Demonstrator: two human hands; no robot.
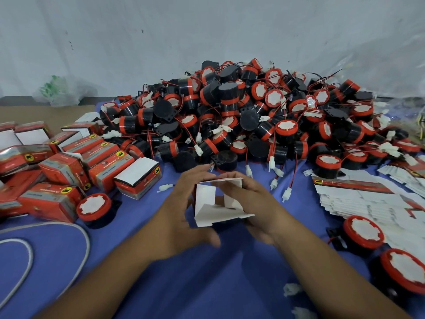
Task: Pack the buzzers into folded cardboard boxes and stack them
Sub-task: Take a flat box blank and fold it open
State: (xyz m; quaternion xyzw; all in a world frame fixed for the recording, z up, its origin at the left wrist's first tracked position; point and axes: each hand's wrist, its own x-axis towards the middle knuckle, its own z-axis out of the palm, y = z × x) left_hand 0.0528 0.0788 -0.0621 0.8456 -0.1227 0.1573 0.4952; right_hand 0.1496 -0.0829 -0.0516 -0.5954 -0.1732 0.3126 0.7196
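Note:
Both my hands hold a small cardboard box [210, 207] above the blue cloth, its white inside and open flaps turned toward me. My left hand [181, 212] grips its left side, my right hand [255, 203] grips its right side and top flap. A big heap of black-and-red buzzers [241, 111] with red wires and white plugs lies just behind. Packed red boxes [64, 166] are piled at the left. Flat unfolded boxes [358, 199] lie stacked at the right.
Loose buzzers sit near me: one at the left [94, 209], two at the right [363, 233] [404, 270]. A grey cable [57, 261] loops across the blue cloth [207, 284] at the lower left. White plugs [291, 290] lie scattered. A pale wall stands behind.

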